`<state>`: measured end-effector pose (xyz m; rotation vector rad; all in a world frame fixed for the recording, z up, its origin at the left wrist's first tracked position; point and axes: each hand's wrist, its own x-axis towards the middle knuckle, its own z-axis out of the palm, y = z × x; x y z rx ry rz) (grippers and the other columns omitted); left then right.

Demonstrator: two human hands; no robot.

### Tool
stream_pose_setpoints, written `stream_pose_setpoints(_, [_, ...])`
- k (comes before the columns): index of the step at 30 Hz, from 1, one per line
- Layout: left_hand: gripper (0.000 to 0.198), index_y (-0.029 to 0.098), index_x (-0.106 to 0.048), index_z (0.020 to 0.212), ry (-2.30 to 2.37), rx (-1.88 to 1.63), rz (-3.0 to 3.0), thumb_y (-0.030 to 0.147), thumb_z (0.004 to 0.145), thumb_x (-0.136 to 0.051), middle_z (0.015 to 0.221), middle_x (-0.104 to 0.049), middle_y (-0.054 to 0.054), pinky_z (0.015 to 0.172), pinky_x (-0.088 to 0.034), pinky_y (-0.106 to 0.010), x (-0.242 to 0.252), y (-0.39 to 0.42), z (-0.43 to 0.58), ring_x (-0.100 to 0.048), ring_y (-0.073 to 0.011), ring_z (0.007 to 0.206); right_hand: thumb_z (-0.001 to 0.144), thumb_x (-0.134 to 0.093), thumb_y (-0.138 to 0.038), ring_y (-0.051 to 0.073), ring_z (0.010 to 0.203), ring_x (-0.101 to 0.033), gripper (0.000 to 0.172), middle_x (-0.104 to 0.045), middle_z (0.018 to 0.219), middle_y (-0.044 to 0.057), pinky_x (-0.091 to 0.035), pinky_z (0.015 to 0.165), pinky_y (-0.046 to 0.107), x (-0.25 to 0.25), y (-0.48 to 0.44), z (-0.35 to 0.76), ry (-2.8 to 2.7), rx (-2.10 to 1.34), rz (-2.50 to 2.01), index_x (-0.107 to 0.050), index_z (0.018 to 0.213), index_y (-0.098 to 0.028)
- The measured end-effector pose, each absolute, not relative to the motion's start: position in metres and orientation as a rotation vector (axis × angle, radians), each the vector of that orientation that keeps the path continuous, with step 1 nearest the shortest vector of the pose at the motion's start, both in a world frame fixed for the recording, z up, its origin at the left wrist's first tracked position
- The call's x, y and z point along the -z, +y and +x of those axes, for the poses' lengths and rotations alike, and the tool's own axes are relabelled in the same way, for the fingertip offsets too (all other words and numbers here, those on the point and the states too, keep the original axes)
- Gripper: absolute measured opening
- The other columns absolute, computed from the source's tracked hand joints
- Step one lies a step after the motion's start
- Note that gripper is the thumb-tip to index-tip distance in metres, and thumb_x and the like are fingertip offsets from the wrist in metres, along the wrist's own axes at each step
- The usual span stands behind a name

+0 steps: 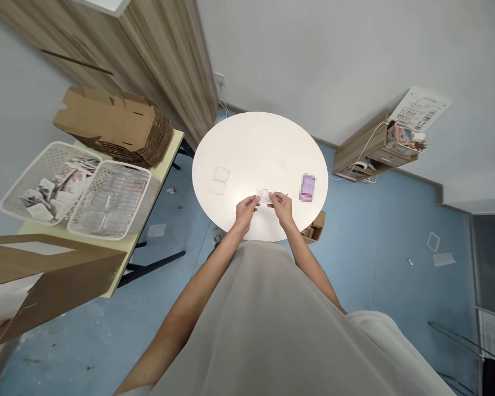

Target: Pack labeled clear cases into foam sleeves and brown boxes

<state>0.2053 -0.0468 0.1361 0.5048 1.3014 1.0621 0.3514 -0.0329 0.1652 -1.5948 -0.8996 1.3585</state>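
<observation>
Between my hands, over the near part of a round white table (264, 137), is a small white card with printed lines (264, 196). My left hand (246, 212) pinches its left edge, and my right hand (281, 206) pinches its right edge. To the left on the tabletop lies a clear plastic case (220, 181), opened flat into two halves. A purple item (307, 188), blurred into blocks so its kind is hidden, lies on the right side of the table.
A side table (165, 159) at left bears stacked flat cardboard boxes (107, 121), a white basket of small packets (14, 192) and another of clear plastic cases (111, 201). An open carton (66, 275) stands nearer. Beyond the round table's right is a low wooden shelf (367, 143).
</observation>
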Motion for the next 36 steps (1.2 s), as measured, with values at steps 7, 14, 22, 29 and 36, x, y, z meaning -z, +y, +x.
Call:
stream_pose_setpoints(7, [0.049, 0.021, -0.084, 0.103, 1.29, -1.081, 0.574, 0.061, 0.076, -0.093, 0.104, -0.081, -0.009, 0.093, -0.056, -0.041, -0.143, -0.045, 0.175, -0.072, -0.0248, 0.096, 0.094, -0.07, -0.059, 0.024, 0.107, -0.078, 0.037, -0.084, 0.112, 0.01, -0.067, 0.098, 0.038, -0.175, -0.04, 0.32, -0.984, -1.218, -1.649, -0.072, 0.098, -0.023])
stream_pose_setpoints(14, [0.051, 0.019, -0.084, 0.11, 1.283, -1.22, 0.517, 0.06, 0.081, -0.093, 0.115, -0.083, -0.013, 0.1, -0.061, -0.046, -0.151, -0.033, 0.121, -0.078, -0.0268, 0.1, 0.102, -0.059, -0.054, 0.024, 0.124, -0.075, 0.036, -0.079, 0.132, 0.014, -0.06, 0.114, 0.041, -0.201, -0.052, 0.258, -1.122, -0.714, -1.787, -0.074, 0.117, -0.024])
stream_pose_setpoints(22, [0.031, 0.027, -0.088, 0.112, 1.218, -1.28, 1.195, 0.053, 0.1, -0.078, 0.122, -0.085, -0.008, 0.102, -0.065, -0.044, -0.163, -0.045, 0.078, -0.079, -0.0264, 0.114, 0.09, -0.08, -0.059, 0.027, 0.107, -0.079, 0.046, -0.085, 0.116, 0.013, -0.066, 0.102, 0.043, -0.203, -0.046, 0.18, -0.897, -0.83, -1.577, -0.078, 0.111, -0.019])
stream_pose_setpoints(29, [0.031, 0.023, -0.082, 0.125, 1.315, -1.325, 1.263, 0.04, 0.1, -0.078, 0.129, -0.078, -0.013, 0.085, -0.064, -0.037, -0.161, -0.045, 0.054, -0.077, -0.0248, 0.109, 0.093, -0.069, -0.061, 0.029, 0.102, -0.079, 0.045, -0.086, 0.105, 0.013, -0.064, 0.095, 0.044, -0.194, -0.05, 0.177, -0.913, -0.707, -1.643, -0.08, 0.102, -0.018])
stream_pose_setpoints(36, [0.033, 0.018, -0.083, 0.105, 1.156, -1.128, 0.857, 0.047, 0.09, -0.084, 0.1, -0.083, -0.01, 0.082, -0.062, -0.037, -0.14, -0.025, 0.035, -0.076, -0.0242, 0.093, 0.089, -0.073, -0.066, 0.028, 0.098, -0.077, 0.049, -0.085, 0.101, 0.011, -0.064, 0.093, 0.043, -0.19, -0.048, 0.175, -0.943, -0.792, -1.629, -0.082, 0.098, -0.018])
